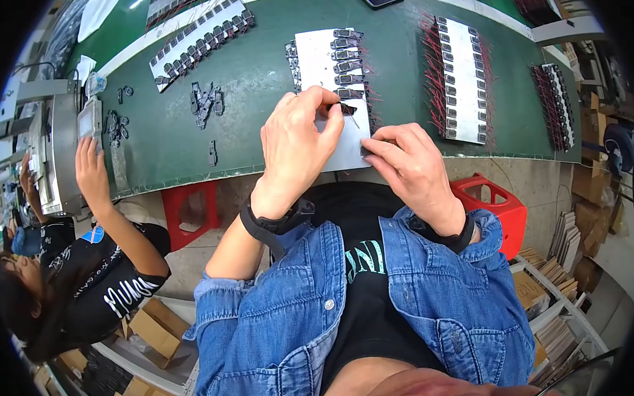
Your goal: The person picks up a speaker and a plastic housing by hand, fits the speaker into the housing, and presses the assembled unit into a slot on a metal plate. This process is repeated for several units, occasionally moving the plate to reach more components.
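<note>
**Hands at the white tray, centre of the frame**

I see my left hand [297, 139] just above the middle of the frame, fingers curled in and pinching a small dark part [346, 109] with thin red wires between thumb and fingertips. The part sits over the white tray [318, 56] on the green table [255, 66], just below a column of similar parts lined up along the tray's right side. My right hand [408, 169] is right of centre, fingers mostly folded, with its fingertips pressing down on the tray's lower right edge; it grips nothing that I can make out. Further right lies a second tray [462, 78] packed with red-wired parts. At upper left sits a long strip [200, 37] of dark parts. A co-worker's hand [89, 169] rests by a grey machine [57, 153] at far left.
</note>
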{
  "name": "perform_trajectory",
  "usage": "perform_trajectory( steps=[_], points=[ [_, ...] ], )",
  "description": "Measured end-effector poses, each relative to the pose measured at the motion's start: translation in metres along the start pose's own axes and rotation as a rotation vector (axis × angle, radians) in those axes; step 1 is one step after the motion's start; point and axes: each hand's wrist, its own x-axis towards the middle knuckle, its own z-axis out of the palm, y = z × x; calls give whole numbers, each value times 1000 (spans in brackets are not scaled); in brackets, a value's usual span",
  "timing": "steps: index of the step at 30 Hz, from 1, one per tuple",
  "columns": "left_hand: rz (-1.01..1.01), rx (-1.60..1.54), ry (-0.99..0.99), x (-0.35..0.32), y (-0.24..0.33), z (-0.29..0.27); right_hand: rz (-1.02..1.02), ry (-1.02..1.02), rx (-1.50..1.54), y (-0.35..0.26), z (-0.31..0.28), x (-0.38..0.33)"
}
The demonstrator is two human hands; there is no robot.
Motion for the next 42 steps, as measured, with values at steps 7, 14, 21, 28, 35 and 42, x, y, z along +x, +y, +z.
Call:
perform_trajectory(
  steps=[7,14,21,28,35,42],
  points=[
    [181,44,178,3,-5,12,44,-31,12,-4,-2,7],
    [199,14,229,2,-14,15,108,-103,19,-14,1,13],
    [205,108,445,-33,-45,-20,118,-89,226,-14,-16,7],
    [-145,519,544,-90,-93,-61,269,73,550,-10,-23,17],
    [-143,325,484,-77,-102,-65,342,-11,759,-22,-23,25],
    [-89,157,365,-64,-69,-63,423,-2,1075,-20,-18,23]
  ],
)
